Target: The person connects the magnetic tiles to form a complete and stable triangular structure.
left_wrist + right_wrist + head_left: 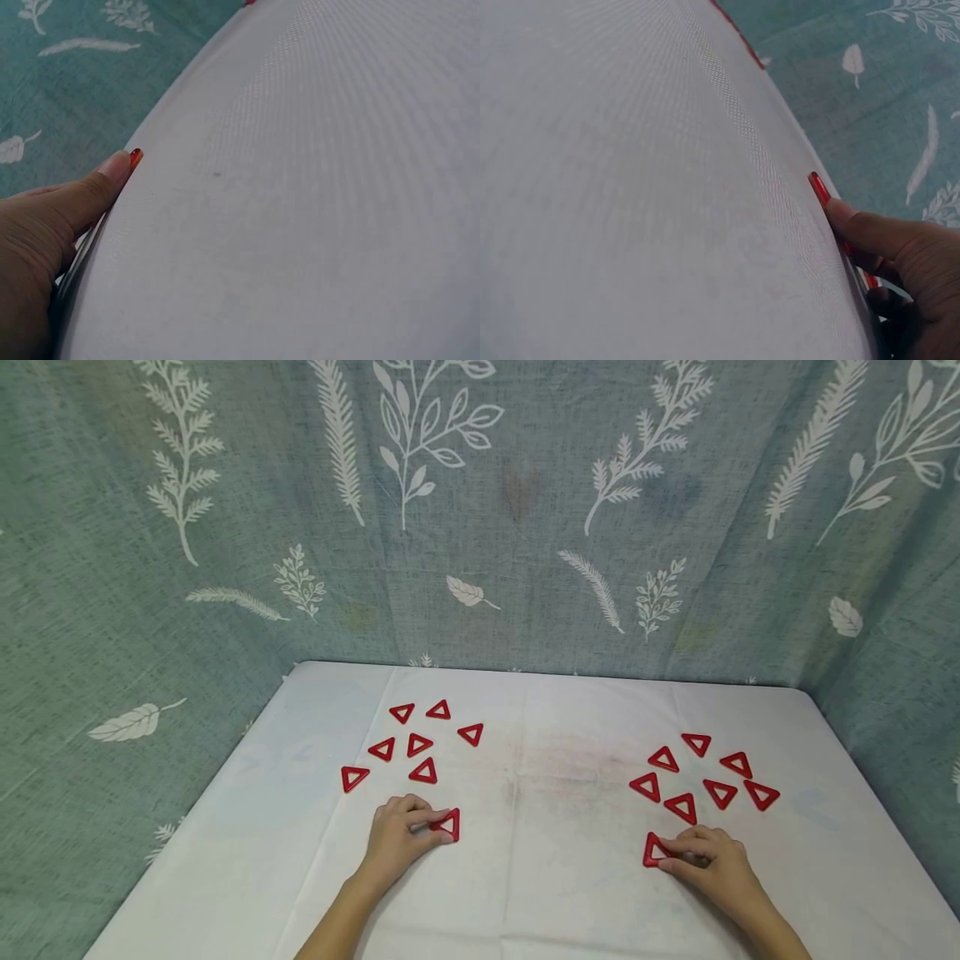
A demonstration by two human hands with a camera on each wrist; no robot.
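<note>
My left hand pinches a red triangular frame between thumb and fingers, low over the white table near its front middle. In the left wrist view, only a red tip of that triangle shows past the thumb. On the other side, my right hand pinches a second red triangle by its right edge. The right wrist view shows this triangle edge-on, sticking out past the thumb, close to the white cloth. Both triangles have open centres.
Several red triangles lie loosely spread on the left of the white-covered table. Another group of red triangles lies on the right. A green curtain with white leaf prints hangs behind the table and along both sides.
</note>
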